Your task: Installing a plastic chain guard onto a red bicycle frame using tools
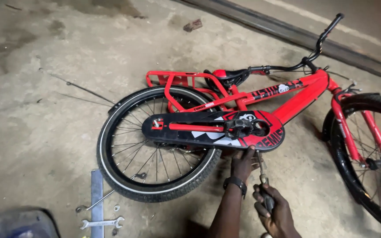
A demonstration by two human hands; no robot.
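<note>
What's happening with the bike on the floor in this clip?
A red children's bicycle lies on its side on a concrete floor. The person's left hand touches the lower edge of the black-and-red chain guard near the black pedal, while the right hand grips a screwdriver pointed up at the guard's edge. Two silver spanners and a flat metal bar lie by the rear wheel.

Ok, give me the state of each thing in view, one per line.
Bike: lying on its side on the floor.
Chain guard: on the bike, uppermost.
Left hand: fingers on the guard's lower edge.
Right hand: closed on a screwdriver, tip up by the guard.
Spanners: lying loose on the floor.
</note>
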